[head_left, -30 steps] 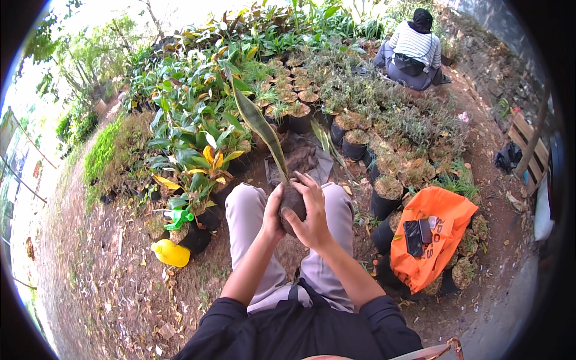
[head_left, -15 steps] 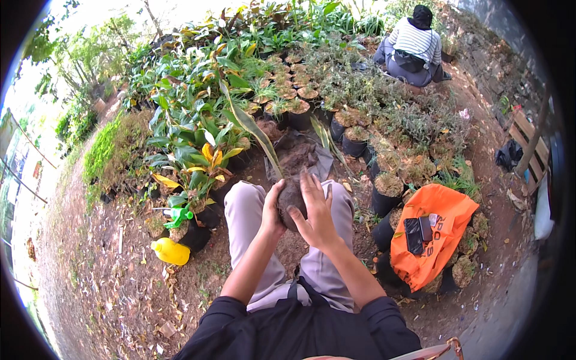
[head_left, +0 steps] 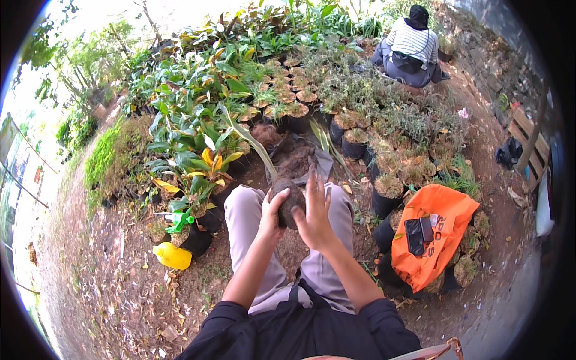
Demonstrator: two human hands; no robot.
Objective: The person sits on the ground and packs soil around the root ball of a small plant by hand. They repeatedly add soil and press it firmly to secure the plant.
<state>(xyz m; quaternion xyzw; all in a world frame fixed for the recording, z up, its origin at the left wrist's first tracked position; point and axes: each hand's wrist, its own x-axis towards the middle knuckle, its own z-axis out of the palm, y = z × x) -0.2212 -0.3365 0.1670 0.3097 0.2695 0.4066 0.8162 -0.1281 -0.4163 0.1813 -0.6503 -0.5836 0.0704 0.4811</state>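
Observation:
Between my knees a dark ball of soil is held up, a single long snake plant leaf rising from it and leaning to the left. My left hand wraps round the ball's left side, thumb across its top. My right hand lies against its right side, fingers stretched upward and thumb by the soil. Beyond the ball, a dark plastic sheet with loose soil on it lies on the ground. Other long snake plant leaves lie at the sheet's right edge.
Leafy potted plants crowd the far left; pots of dry plants line the right. An orange bag carries a phone. A yellow spray bottle with a green head lies left. A person crouches far right.
The leaf has tilted further left and its tip sits lower. The fingers of my right hand have straightened upward, off the top of the soil ball. My left hand still grips it.

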